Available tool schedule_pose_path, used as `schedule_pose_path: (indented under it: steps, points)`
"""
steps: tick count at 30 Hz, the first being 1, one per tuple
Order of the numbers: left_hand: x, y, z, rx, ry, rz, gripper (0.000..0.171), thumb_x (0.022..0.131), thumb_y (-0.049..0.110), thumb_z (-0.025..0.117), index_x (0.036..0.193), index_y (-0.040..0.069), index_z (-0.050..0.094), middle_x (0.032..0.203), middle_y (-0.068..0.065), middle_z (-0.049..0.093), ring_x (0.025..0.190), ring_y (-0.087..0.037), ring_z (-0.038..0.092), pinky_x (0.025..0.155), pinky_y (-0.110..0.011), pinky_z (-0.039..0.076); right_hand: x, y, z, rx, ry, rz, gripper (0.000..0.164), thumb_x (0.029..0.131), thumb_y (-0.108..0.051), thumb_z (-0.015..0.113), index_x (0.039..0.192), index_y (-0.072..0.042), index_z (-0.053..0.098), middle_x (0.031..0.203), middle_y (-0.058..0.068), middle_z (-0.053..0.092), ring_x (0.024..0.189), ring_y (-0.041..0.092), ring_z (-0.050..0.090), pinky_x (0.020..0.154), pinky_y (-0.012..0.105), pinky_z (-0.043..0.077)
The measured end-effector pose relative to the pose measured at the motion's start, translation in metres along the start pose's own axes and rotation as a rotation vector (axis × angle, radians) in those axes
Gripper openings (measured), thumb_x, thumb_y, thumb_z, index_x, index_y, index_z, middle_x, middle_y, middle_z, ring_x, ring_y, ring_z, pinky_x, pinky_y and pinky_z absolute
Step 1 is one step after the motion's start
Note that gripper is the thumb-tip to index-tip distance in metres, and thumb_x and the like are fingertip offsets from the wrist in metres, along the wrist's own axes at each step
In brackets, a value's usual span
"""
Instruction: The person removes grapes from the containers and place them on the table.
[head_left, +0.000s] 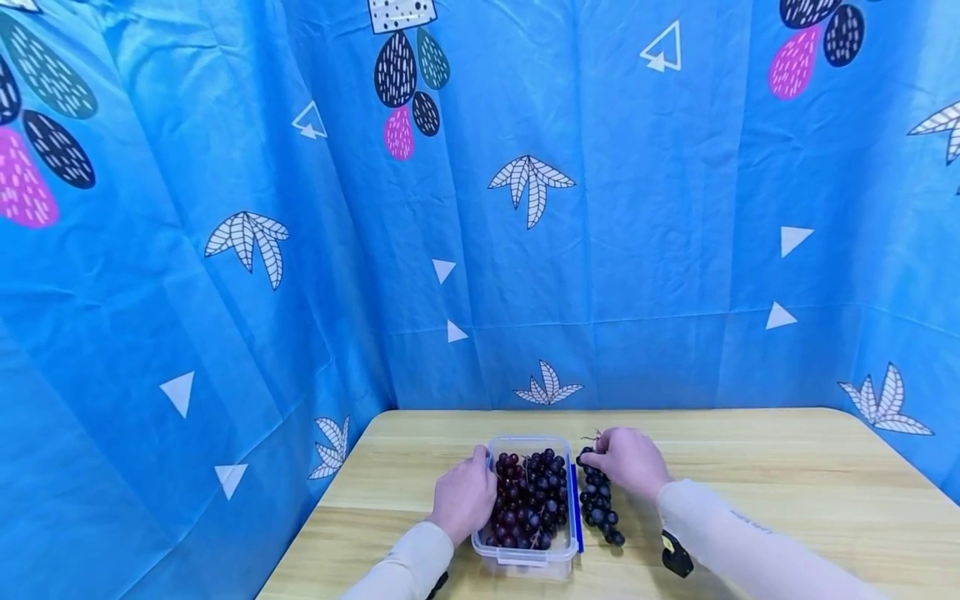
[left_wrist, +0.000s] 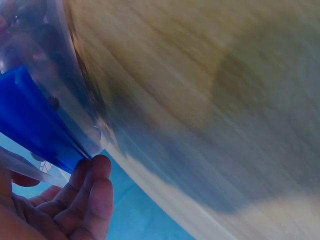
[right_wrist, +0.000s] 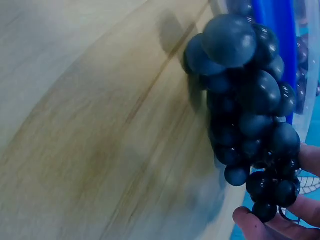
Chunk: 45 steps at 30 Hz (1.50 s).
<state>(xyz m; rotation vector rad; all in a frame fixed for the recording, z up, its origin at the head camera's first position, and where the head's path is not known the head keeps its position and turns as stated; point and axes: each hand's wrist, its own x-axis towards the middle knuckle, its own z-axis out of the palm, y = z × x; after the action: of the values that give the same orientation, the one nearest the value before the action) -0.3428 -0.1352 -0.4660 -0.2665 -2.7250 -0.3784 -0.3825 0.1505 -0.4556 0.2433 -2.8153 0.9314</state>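
Observation:
A clear plastic food container (head_left: 525,560) with dark red and purple grapes (head_left: 528,500) in it stands on the table. My left hand (head_left: 465,493) grips its left side. In the left wrist view, the fingertips (left_wrist: 101,197) curl at the end of a blue clip flap (left_wrist: 35,120), and the thumb is partly hidden behind the clear rim. Along the right side of the container lies a bunch of black grapes (head_left: 597,500). Its far end, by the stem, is pinched by my right hand (head_left: 630,460). The right wrist view shows fingers (right_wrist: 250,225) around the smallest grapes of that bunch (right_wrist: 250,130).
The wooden table (head_left: 787,500) has rounded far corners and extends to both sides of the container. A second blue flap (head_left: 577,508) hangs between container and bunch. Behind the table hangs a blue patterned curtain (head_left: 637,250).

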Motion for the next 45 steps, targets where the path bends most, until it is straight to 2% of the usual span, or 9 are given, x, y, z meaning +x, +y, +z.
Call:
schedule_pose_path:
  steps: [7, 15, 18, 22, 29, 33, 39, 42, 45]
  points:
    - [-0.001, 0.001, 0.001, -0.003, -0.003, -0.01, 0.03, 0.099, 0.02, 0.052, 0.123, 0.004, 0.057, 0.078, -0.004, 0.067, 0.056, -0.015, 0.057, 0.05, -0.033, 0.046, -0.001, 0.002, 0.004, -0.076, 0.054, -0.051, 0.037, 0.084, -0.043, 0.079, 0.089, -0.01, 0.063, 0.069, -0.002, 0.059, 0.056, 0.014, 0.051, 0.055, 0.032, 0.045]
    - [0.0, 0.002, 0.0, -0.005, -0.009, -0.015, 0.029, 0.099, 0.02, 0.051, 0.123, 0.004, 0.057, 0.078, -0.004, 0.067, 0.057, -0.015, 0.056, 0.049, -0.032, 0.045, -0.005, 0.004, 0.005, -0.117, 0.056, -0.061, 0.029, 0.093, -0.04, 0.068, 0.093, -0.011, 0.068, 0.074, -0.001, 0.063, 0.057, 0.014, 0.051, 0.052, 0.032, 0.043]
    - [0.0, 0.001, -0.001, -0.008, -0.011, -0.013, 0.029, 0.099, 0.02, 0.051, 0.123, 0.004, 0.057, 0.078, -0.004, 0.066, 0.056, -0.014, 0.056, 0.049, -0.032, 0.044, -0.01, 0.001, 0.005, -0.131, 0.044, -0.044, 0.038, 0.093, -0.047, 0.067, 0.104, -0.011, 0.07, 0.086, 0.004, 0.068, 0.055, 0.015, 0.051, 0.049, 0.032, 0.042]
    - [0.0, 0.001, -0.001, -0.009, -0.025, -0.018, 0.03, 0.1, 0.021, 0.05, 0.124, 0.004, 0.056, 0.078, -0.004, 0.066, 0.055, -0.013, 0.054, 0.048, -0.031, 0.043, -0.018, -0.006, 0.004, -0.125, -0.033, -0.013, 0.058, 0.09, -0.054, 0.066, 0.126, -0.009, 0.064, 0.109, 0.015, 0.069, 0.053, 0.016, 0.049, 0.046, 0.033, 0.04]
    - [0.0, 0.001, -0.001, -0.014, -0.03, -0.023, 0.031, 0.1, 0.021, 0.051, 0.125, 0.003, 0.056, 0.081, -0.005, 0.068, 0.056, -0.014, 0.055, 0.049, -0.031, 0.044, -0.028, -0.016, 0.002, 0.035, -0.22, 0.103, 0.078, 0.088, -0.036, 0.073, 0.152, -0.009, 0.039, 0.078, 0.012, 0.065, 0.042, 0.014, 0.049, 0.04, 0.029, 0.044]
    - [-0.001, 0.0, -0.001, -0.02, -0.038, -0.032, 0.032, 0.1, 0.021, 0.051, 0.126, 0.003, 0.056, 0.081, -0.005, 0.068, 0.056, -0.014, 0.054, 0.05, -0.031, 0.044, -0.03, -0.018, 0.003, 0.103, -0.263, 0.123, 0.081, 0.087, -0.026, 0.074, 0.155, -0.007, 0.033, 0.091, 0.017, 0.066, 0.044, 0.018, 0.054, 0.042, 0.031, 0.05]
    - [0.0, 0.0, 0.002, -0.016, -0.031, -0.026, 0.032, 0.1, 0.022, 0.05, 0.126, 0.004, 0.056, 0.081, -0.004, 0.067, 0.056, -0.013, 0.054, 0.05, -0.031, 0.044, -0.031, -0.015, 0.003, 0.167, -0.252, 0.132, 0.076, 0.089, -0.02, 0.071, 0.153, -0.003, 0.034, 0.118, 0.033, 0.062, 0.046, 0.021, 0.057, 0.044, 0.034, 0.053]
    - [0.001, 0.0, 0.002, -0.016, -0.034, -0.025, 0.032, 0.1, 0.022, 0.05, 0.126, 0.004, 0.056, 0.081, -0.004, 0.067, 0.056, -0.013, 0.053, 0.049, -0.03, 0.044, -0.03, -0.012, 0.004, 0.214, -0.255, 0.143, 0.077, 0.089, -0.018, 0.071, 0.153, -0.001, 0.032, 0.12, 0.034, 0.06, 0.048, 0.022, 0.057, 0.046, 0.035, 0.054]
    - [0.001, -0.001, 0.002, -0.018, -0.039, -0.028, 0.032, 0.1, 0.022, 0.05, 0.126, 0.004, 0.056, 0.082, -0.005, 0.068, 0.056, -0.013, 0.054, 0.05, -0.031, 0.044, -0.029, -0.011, 0.004, 0.256, -0.263, 0.156, 0.078, 0.088, -0.014, 0.071, 0.153, 0.0, 0.031, 0.108, 0.026, 0.063, 0.051, 0.022, 0.057, 0.047, 0.036, 0.055]
